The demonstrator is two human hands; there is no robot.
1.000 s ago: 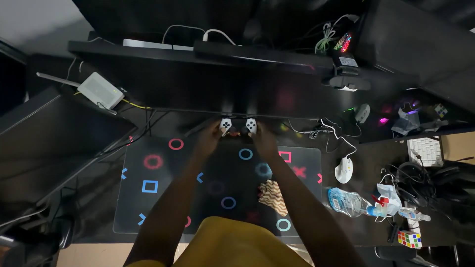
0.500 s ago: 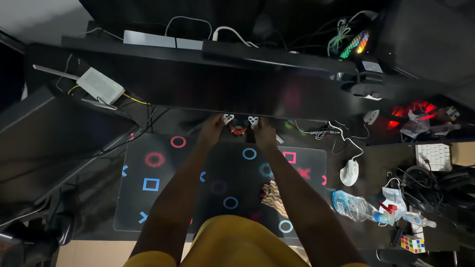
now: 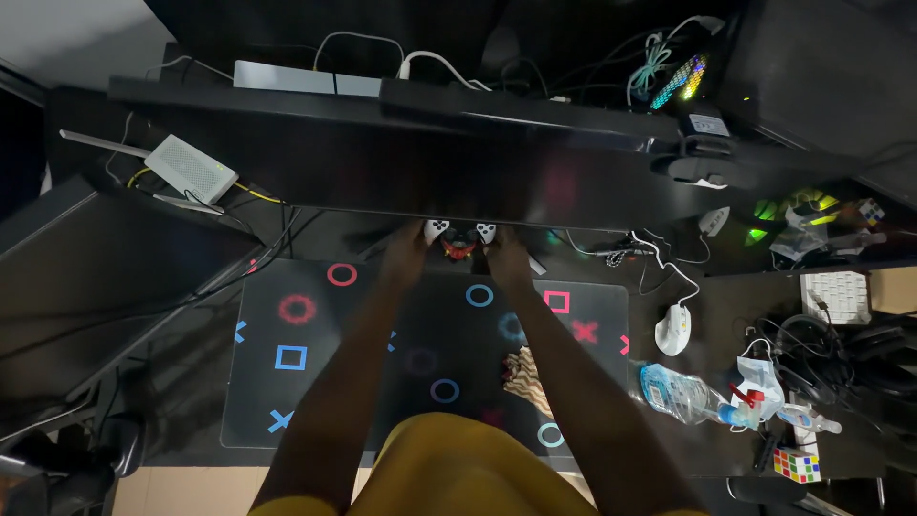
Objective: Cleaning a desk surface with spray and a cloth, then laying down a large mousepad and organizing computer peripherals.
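Yellow fabric (image 3: 458, 468) is being seen nearest, then the patterned desk mat (image 3: 287, 382). Beyond it, a white game controller (image 3: 460, 235) is being gripped from both sides: left hand (image 3: 409, 250) and right hand (image 3: 503, 258) are being kept closed around its handles, beneath the monitor (image 3: 382, 172). In judgement, steady, even two-handed support is being required.
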